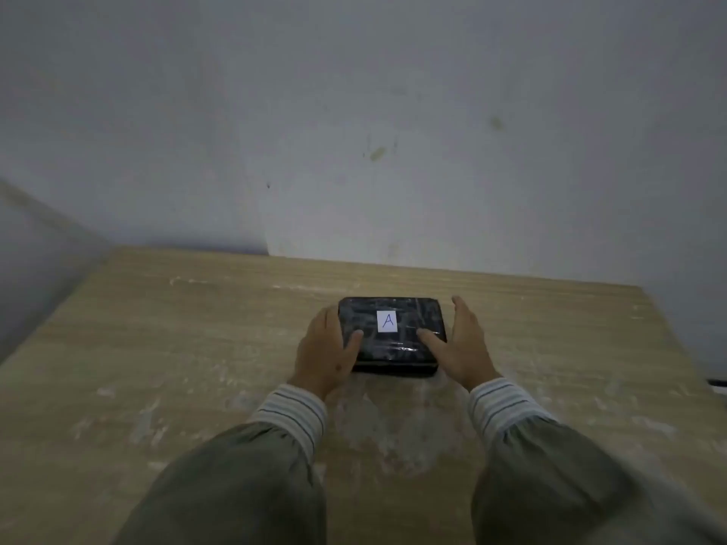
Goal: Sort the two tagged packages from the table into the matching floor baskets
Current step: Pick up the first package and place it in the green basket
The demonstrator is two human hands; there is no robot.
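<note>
A flat black plastic-wrapped package [393, 348] lies on the wooden table [177, 348], a white tag with a blue letter A [386, 321] on its top. My left hand [328, 352] wraps the package's left edge, thumb on top. My right hand [458, 344] is against its right edge, thumb on top and fingers stretched along the side. The package rests on the table. No second package and no floor basket is in view.
A stained grey wall [354, 131] rises right behind the table. The table's left edge drops to a dim floor [35, 269]. A dark object [718, 383] shows just past the table's right edge. The tabletop carries whitish scuff marks.
</note>
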